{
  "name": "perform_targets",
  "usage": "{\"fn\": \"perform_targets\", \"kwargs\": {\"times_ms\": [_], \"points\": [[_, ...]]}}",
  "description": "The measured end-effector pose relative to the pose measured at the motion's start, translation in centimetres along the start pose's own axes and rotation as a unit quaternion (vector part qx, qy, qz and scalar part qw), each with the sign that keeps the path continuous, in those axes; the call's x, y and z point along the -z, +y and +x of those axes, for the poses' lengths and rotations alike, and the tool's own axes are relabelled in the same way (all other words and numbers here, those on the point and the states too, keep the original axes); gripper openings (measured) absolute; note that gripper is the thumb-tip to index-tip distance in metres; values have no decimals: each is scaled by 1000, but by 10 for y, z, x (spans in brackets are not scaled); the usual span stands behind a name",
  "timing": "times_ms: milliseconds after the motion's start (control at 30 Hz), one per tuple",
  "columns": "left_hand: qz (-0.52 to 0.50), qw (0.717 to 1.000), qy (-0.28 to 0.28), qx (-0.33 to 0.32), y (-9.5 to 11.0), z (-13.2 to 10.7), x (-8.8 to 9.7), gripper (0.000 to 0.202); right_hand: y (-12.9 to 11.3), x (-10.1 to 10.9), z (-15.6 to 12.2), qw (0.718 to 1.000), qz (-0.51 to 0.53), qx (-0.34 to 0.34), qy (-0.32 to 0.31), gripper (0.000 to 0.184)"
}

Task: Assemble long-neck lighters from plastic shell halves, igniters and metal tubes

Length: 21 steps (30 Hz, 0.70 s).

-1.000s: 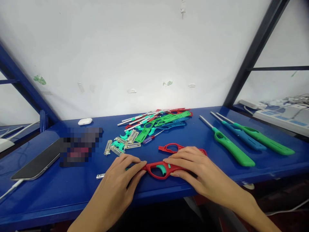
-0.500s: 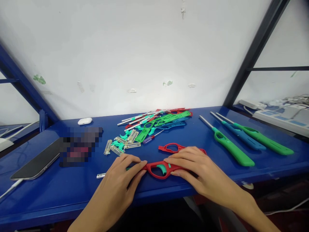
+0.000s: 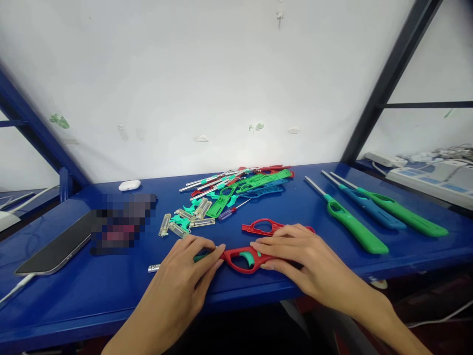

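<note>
A red lighter body (image 3: 240, 259) with a teal trigger lies near the front edge of the blue table (image 3: 92, 301). My left hand (image 3: 185, 276) is closed over its left part, where a metal tube tip (image 3: 153, 268) sticks out. My right hand (image 3: 303, 256) presses down on the handle end, fingers together on top. A separate red half shell (image 3: 264, 227) lies just behind my right hand.
Behind lies a pile of green, blue and red shells and metal tubes (image 3: 236, 190), clear small tanks (image 3: 185, 219) and a small screwdriver (image 3: 231, 212). Three finished lighters (image 3: 351, 224) lie at right. A phone (image 3: 55, 249) and a white earbud case (image 3: 129, 185) sit at left.
</note>
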State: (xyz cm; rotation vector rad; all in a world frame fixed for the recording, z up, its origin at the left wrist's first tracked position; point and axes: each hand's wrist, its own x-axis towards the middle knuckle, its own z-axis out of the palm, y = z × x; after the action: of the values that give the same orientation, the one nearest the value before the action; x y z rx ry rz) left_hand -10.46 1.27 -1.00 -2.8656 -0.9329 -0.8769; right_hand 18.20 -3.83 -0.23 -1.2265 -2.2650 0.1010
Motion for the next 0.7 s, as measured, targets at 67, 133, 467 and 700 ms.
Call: {"fn": "perform_targets", "kwargs": {"times_ms": [67,133,467,700], "points": [[13,1000,-5,-5,0,0,0,32,1,-1,-1,1000,-11,1,4,30],[26,1000,-12,-13,0,0,0,32,1,-1,-2,1000,-20,4,6,30],[84,995,-10,-46,2,2,-1,30,-9,-3,-8,996,-88,0,1,38],[82,993,48,-66,4,1,-4,24,-6,-3,-7,998,-51,23,3,36]]}}
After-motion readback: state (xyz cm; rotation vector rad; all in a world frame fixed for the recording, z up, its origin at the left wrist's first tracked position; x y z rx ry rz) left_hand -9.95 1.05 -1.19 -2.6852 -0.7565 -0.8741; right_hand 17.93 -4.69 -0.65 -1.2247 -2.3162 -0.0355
